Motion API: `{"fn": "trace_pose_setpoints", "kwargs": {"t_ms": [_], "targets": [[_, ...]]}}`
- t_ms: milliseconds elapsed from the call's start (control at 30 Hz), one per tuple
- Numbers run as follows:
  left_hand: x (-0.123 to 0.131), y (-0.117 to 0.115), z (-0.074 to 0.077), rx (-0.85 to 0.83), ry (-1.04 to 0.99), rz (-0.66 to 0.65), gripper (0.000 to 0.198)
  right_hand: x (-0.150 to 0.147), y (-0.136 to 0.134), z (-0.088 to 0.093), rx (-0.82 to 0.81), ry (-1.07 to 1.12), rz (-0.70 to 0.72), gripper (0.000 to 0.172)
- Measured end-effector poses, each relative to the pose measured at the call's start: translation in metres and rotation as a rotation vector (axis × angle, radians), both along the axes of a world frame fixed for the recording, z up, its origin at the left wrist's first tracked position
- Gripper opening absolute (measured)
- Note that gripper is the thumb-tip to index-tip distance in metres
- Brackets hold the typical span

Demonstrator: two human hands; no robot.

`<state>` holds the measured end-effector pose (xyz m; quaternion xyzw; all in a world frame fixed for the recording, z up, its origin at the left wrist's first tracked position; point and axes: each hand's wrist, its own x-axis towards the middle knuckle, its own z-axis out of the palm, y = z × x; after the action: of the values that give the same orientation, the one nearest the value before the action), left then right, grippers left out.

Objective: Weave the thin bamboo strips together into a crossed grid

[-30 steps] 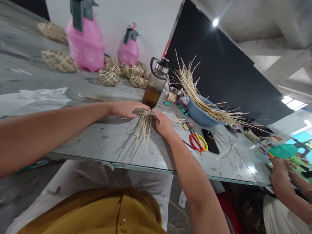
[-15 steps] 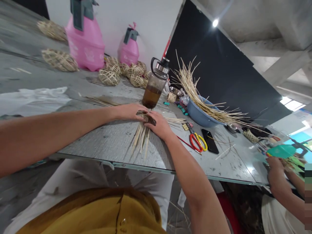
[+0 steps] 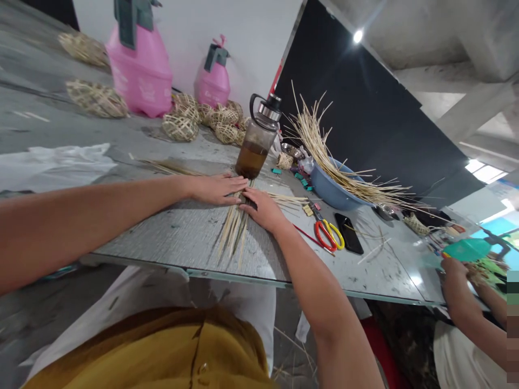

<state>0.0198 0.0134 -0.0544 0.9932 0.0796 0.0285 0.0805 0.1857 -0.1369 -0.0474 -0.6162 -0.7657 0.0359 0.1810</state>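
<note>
A bundle of thin bamboo strips (image 3: 233, 232) lies flat on the grey table (image 3: 170, 232), fanning toward me. My left hand (image 3: 217, 189) rests on the strips' far end, fingers stretched out and pressed flat. My right hand (image 3: 263, 208) lies beside it on the same end, fingers curled slightly over the strips where they cross. More strips (image 3: 290, 200) stick out to the right from under my right hand.
A bottle of brown liquid (image 3: 257, 140) stands just behind my hands. A blue basin (image 3: 334, 192) full of long strips, scissors (image 3: 329, 233), a black phone (image 3: 351, 233), clips, woven balls (image 3: 180, 128), two pink sprayers (image 3: 140, 65). A co-worker's hand (image 3: 452, 273) is at right.
The strips have been drawn together into a tighter bundle and slid slightly toward me. My left hand's fingers have flattened out over them; my right hand moved a little left.
</note>
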Motion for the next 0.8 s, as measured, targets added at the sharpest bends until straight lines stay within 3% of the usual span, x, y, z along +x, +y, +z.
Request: {"fn": "trace_pose_setpoints", "kwargs": {"t_ms": [167,267,567,800], "targets": [[-0.0011,-0.0010,0.0013,-0.035,-0.035,-0.005,0.085,-0.0059,-0.0037,-0.0011,-0.035,-0.039,-0.082,0.063],[-0.0014,-0.0020,0.0018,-0.090,-0.048,0.007,0.085,-0.0059,-0.0055,-0.0037,-0.105,-0.070,-0.144,0.066],[-0.0002,-0.0086,0.0092,-0.101,-0.065,0.023,0.084,-0.0005,-0.0028,-0.0038,-0.089,-0.057,-0.131,0.063],[0.0002,-0.0064,0.0063,-0.087,-0.051,0.026,0.079,-0.0015,-0.0002,-0.0019,-0.103,-0.065,-0.188,0.054]]}}
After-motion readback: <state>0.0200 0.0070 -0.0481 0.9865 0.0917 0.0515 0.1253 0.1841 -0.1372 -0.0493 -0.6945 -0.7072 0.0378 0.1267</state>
